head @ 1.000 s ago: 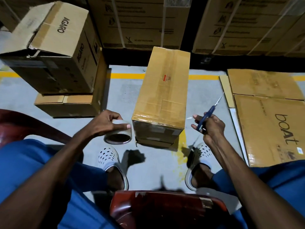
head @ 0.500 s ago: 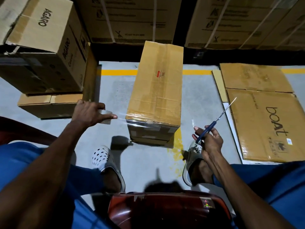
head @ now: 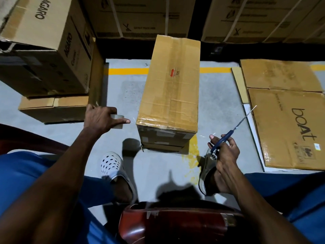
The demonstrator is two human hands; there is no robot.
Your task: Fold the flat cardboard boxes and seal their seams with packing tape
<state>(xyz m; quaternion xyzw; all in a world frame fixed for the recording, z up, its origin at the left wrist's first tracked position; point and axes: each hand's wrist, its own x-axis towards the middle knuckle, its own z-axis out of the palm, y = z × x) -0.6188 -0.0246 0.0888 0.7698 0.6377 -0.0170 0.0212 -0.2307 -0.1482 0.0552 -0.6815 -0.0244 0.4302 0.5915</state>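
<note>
Tape roll [head: 117, 121] mostly hidden under the left hand [head: 100, 118]; AGARO box [head: 44, 46] cropped at frame's left edge.

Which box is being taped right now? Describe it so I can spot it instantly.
Find the yellow floor line; the tall upright box stands across it, dead centre between the person's feet. The left hand grips a tape roll beside it. Unlike the AGARO box and flat boAt sheet, it is almost unprinted.
</note>
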